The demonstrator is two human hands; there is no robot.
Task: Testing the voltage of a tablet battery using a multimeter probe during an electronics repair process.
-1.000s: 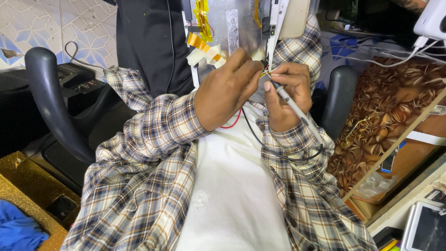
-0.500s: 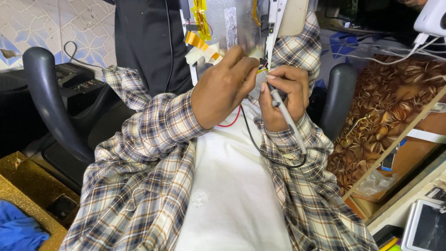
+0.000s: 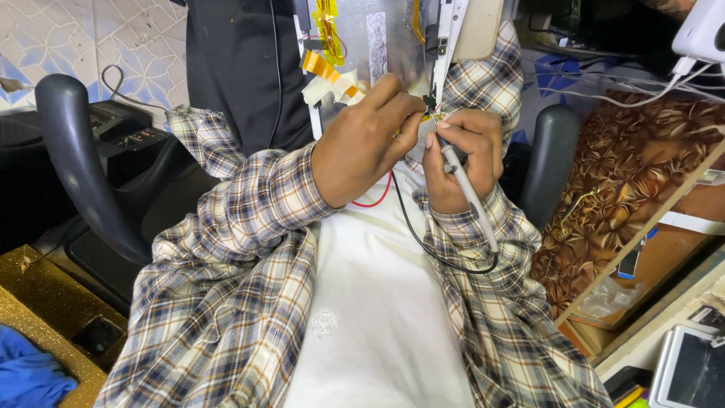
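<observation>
I sat in a black armchair (image 3: 72, 162) with my plaid shirt (image 3: 226, 279) open over a white undershirt (image 3: 377, 302), and a large flat panel with a silvery metal back (image 3: 389, 38) stood propped up against my lap, its lower edge right at my hands. To my right lay a brown leaf-patterned cushion (image 3: 634, 174), with white cables (image 3: 604, 94) running across its top, and a gold glittery box (image 3: 34, 302) sat low on my left. On the panel's back, amber ribbon strips (image 3: 325, 64) and a scrap of pale tape (image 3: 328, 87) hung just above my knuckles. My left hand (image 3: 370, 143) was curled, its fingertips pinched narrow on the small wires at the panel's lower edge; a red wire (image 3: 374, 202) looped out beneath it. My right hand (image 3: 461, 159) was closed around a grey pen-shaped tool (image 3: 468, 193), gripped like a pencil with its tip up at the same spot, touching or nearly touching my left fingertips. The tool's black cord (image 3: 430, 245) curved down across my undershirt and back up toward its lower end.
</observation>
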